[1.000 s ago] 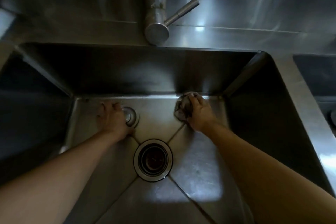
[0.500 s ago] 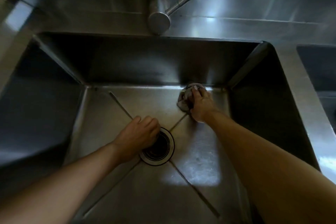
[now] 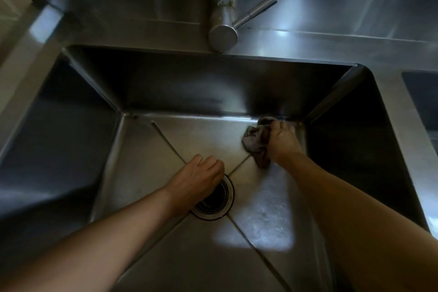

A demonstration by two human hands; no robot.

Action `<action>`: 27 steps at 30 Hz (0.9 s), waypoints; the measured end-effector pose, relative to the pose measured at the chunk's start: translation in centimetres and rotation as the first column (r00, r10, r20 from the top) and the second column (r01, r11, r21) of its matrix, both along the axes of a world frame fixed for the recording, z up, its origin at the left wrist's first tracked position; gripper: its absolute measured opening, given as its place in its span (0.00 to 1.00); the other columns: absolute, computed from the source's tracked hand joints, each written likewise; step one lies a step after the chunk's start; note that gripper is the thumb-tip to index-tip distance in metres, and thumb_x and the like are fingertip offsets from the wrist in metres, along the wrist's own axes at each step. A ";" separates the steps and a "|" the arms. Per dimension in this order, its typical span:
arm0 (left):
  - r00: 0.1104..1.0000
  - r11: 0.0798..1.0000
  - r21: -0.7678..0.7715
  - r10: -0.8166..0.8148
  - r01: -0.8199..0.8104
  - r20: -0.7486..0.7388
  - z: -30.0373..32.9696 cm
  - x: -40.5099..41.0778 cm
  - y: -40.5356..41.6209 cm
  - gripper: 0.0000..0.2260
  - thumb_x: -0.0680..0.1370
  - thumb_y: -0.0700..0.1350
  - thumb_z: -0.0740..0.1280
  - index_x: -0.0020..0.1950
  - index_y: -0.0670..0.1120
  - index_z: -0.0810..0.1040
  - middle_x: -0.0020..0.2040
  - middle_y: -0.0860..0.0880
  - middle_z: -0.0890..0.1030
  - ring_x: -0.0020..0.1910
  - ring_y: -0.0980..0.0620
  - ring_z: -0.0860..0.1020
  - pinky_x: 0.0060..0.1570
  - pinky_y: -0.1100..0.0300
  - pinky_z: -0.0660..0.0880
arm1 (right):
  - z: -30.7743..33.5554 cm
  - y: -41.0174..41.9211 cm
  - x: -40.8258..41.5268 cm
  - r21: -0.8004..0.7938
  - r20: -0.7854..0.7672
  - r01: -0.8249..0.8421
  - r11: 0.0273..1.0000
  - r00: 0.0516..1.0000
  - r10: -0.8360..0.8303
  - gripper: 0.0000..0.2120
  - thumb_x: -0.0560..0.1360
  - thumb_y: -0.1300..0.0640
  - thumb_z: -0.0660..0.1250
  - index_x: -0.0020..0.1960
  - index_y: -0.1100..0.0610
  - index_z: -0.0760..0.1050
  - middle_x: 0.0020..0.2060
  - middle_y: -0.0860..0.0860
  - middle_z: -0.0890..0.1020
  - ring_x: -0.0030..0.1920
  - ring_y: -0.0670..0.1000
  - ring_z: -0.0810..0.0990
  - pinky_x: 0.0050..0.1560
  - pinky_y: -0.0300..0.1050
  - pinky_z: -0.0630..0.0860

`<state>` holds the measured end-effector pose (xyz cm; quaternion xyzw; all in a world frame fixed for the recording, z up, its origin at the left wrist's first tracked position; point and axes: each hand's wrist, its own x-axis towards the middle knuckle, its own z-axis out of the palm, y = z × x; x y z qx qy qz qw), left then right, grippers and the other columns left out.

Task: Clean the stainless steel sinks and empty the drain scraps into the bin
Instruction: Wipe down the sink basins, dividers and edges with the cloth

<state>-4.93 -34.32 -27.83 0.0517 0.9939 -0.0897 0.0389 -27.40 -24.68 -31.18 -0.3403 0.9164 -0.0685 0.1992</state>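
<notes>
Left hand (image 3: 198, 176) sits curled over the drain (image 3: 220, 199) rim; whether it's gripping a strainer, can't tell. Right hand (image 3: 283, 141) clamps a bunched grey rag (image 3: 257, 141) on the sink (image 3: 71, 144) floor by the far-right corner. Looks mid-job: wiping underway, scraps not yet binned. Steel dull, streaky. Faucet (image 3: 224, 14) behind.

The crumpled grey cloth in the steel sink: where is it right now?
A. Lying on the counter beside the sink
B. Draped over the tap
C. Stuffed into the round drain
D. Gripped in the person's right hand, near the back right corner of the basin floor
D: the right hand grips the crumpled grey cloth on the floor of the stainless steel sink, near its back right corner.
</notes>
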 end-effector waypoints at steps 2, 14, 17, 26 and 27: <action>0.998 0.995 0.083 0.061 -0.059 -0.016 0.2 -0.2 -0.2 0.08 0.72 0.44 0.61 0.43 0.44 0.79 0.41 0.47 0.75 0.39 0.49 0.66 0.37 0.57 0.59 | 0.1 0.4 -0.3 -0.059 -0.051 0.118 0.991 0.991 -0.121 0.17 0.81 0.61 0.52 0.69 0.62 0.63 0.66 0.63 0.68 0.67 0.62 0.64 0.65 0.51 0.64; 0.910 0.816 0.403 0.375 -0.414 0.174 0.5 1.8 -0.9 0.33 0.51 0.47 0.75 0.56 0.45 0.75 0.51 0.48 0.74 0.47 0.47 0.73 0.39 0.57 0.74 | -3.5 -1.9 2.1 -0.121 -0.019 0.166 0.979 0.985 -0.170 0.31 0.78 0.49 0.62 0.75 0.60 0.57 0.75 0.63 0.55 0.74 0.64 0.52 0.75 0.52 0.49; 0.889 0.771 0.443 0.401 -0.458 0.221 0.7 2.8 -1.4 0.30 0.63 0.46 0.73 0.63 0.46 0.70 0.59 0.49 0.69 0.55 0.47 0.69 0.49 0.57 0.71 | -3.9 -3.8 5.0 -0.142 0.015 -0.020 0.990 1.000 0.022 0.30 0.77 0.56 0.64 0.76 0.54 0.56 0.76 0.58 0.52 0.76 0.62 0.50 0.75 0.53 0.55; 0.785 0.685 0.384 0.541 -0.619 0.302 1.8 5.1 -3.3 0.30 0.68 0.52 0.73 0.66 0.50 0.64 0.63 0.51 0.63 0.61 0.49 0.66 0.59 0.55 0.69 | -5.2 -5.4 9.5 -0.373 -0.013 -0.318 0.871 0.941 0.338 0.11 0.71 0.53 0.70 0.52 0.55 0.81 0.50 0.52 0.80 0.50 0.49 0.80 0.53 0.46 0.79; 0.768 0.671 0.373 0.565 -0.641 0.302 2.1 5.3 -3.6 0.32 0.67 0.53 0.75 0.66 0.50 0.65 0.63 0.52 0.64 0.62 0.49 0.66 0.59 0.56 0.69 | -4.8 -4.9 10.1 -0.403 0.018 -0.323 0.857 0.933 0.360 0.11 0.70 0.52 0.69 0.50 0.55 0.81 0.50 0.53 0.81 0.51 0.48 0.79 0.58 0.45 0.77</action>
